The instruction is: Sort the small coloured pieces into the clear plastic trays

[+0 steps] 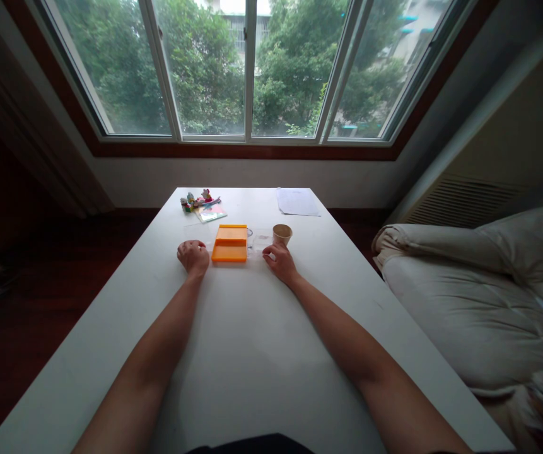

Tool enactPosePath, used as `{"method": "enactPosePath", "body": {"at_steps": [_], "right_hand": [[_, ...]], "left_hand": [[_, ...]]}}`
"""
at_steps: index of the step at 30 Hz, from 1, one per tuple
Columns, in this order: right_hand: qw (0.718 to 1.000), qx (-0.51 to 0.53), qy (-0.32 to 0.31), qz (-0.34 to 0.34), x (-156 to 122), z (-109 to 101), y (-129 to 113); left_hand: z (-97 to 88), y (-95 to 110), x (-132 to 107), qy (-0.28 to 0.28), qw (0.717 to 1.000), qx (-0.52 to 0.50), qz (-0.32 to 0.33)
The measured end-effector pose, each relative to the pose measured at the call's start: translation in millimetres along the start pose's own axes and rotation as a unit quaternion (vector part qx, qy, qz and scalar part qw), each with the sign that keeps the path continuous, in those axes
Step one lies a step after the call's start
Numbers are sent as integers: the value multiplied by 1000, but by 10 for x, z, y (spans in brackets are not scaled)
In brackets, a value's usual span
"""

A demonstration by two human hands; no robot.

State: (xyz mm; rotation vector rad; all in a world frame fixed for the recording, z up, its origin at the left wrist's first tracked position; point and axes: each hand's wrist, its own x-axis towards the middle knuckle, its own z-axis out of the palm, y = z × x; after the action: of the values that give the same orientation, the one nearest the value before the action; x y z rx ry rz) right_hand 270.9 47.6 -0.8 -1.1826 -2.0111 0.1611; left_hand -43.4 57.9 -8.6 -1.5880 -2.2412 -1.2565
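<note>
Resting curled left hand beside orange case, mid-frame, and bent-fingered right hand by cup; cannot tell if gripping.

My bench is white and smooth, reaching from my body to its far edge, with a faint mark on its right side. Toward its far part an orange tray lies flat, a ridge running across it. Just right of that sits some clear plastic, its outline hard to make out, and beside it a brown cup stands upright, mouth up. My left fingers are curled low just left of the tray; my right fingers are at the plastic, in front of the cup. Small figures cluster near the far left corner by a pale card; papers lie flat near the far right.
</note>
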Motion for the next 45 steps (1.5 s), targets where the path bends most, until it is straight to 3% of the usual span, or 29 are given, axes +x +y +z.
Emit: {"method": "enactPosePath", "body": {"at_steps": [5,9,15,20,23,25,29,36,41,45], "right_hand": [[1000,17,-1,12,6,-3,-7],[999,20,27,4,4,-40,-75],[993,-17,119,-9,52,-307,-127],[967,-73,236,70,87,-641,298],[959,-113,221,136,27,-719,686],[960,-128,173,179,-32,-699,897],[961,-150,75,218,-108,-578,1087],[955,-180,81,222,-88,-439,950],[948,-211,109,213,-63,-430,789],[951,-227,93,190,-78,-423,746]], "left_hand": [[-80,133,-54,-4,1000,-8,30],[-138,373,-181,-63,988,-43,138],[-137,642,-395,-212,921,-96,313],[-120,702,-505,-275,876,-96,385],[-102,692,-540,-287,871,-84,389],[-86,676,-552,-295,877,-74,373],[-50,643,-552,-306,885,-72,344],[-21,650,-530,-299,887,-74,345],[-21,722,-552,-294,871,-76,386],[-28,757,-544,-291,862,-112,401]]}}
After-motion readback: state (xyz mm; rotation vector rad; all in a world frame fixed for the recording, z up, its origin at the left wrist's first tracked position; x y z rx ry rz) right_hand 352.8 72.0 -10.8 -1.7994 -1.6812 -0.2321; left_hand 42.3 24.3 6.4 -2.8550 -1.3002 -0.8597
